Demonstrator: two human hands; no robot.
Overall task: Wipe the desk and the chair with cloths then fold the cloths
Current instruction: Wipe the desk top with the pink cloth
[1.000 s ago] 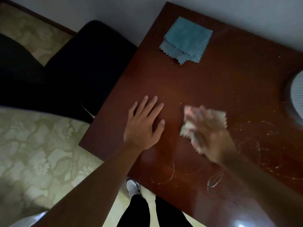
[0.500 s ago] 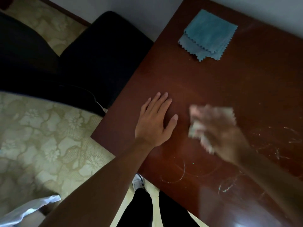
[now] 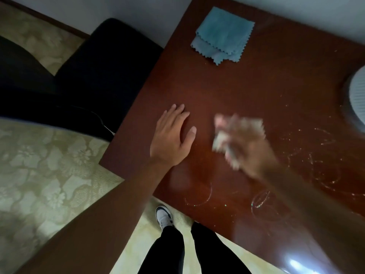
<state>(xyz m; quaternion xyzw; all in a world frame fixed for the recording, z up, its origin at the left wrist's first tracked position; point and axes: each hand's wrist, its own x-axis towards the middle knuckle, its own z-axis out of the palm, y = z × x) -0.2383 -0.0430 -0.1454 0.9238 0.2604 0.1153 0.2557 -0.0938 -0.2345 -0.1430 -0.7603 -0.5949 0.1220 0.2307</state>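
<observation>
The dark red-brown tabletop (image 3: 227,86) is glossy, with pale ring marks near its front. A folded blue cloth (image 3: 222,35) lies at its far side.

**Around the work**

A pale ribbed round object (image 3: 358,97) sits at the right edge. Below — patterned beige carpet (image 3: 45,175), a white sneaker (image 3: 163,216) and black trouser legs (image 3: 197,252). A grey wall (image 3: 138,14) stands behind.
</observation>
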